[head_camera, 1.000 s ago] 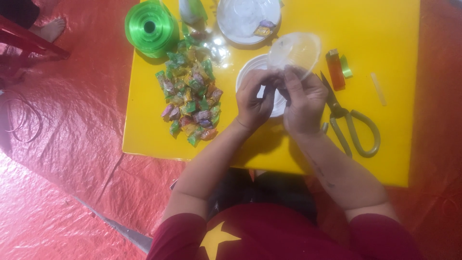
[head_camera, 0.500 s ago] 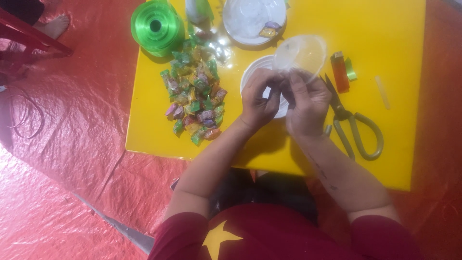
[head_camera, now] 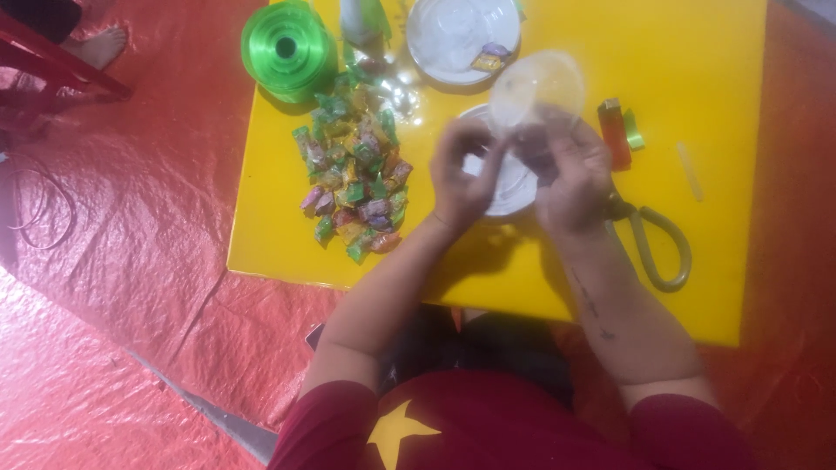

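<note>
Clear lid pinched at its lower edge by right hand, left hand curled beside it, above white dish on yellow worktop. Risk: thin-edge grip slipping, lid dropping toward sweets.

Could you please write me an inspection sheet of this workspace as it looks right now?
Surface: small yellow table standing on red sheeting.
Job's things: clear round plastic container held over a white lid or dish; heap of wrapped candies beside it.
Clutter: green ribbon spool, white plate with one candy, red lighter, scissors, pale stick.
Grippers: left hand and right hand raised together at the container; the picture is blurred, so the exact grip is unclear.
Cables: thin dark wire loop on the sheeting.
Surroundings: red furniture leg and another person's bare foot, far left.
</note>
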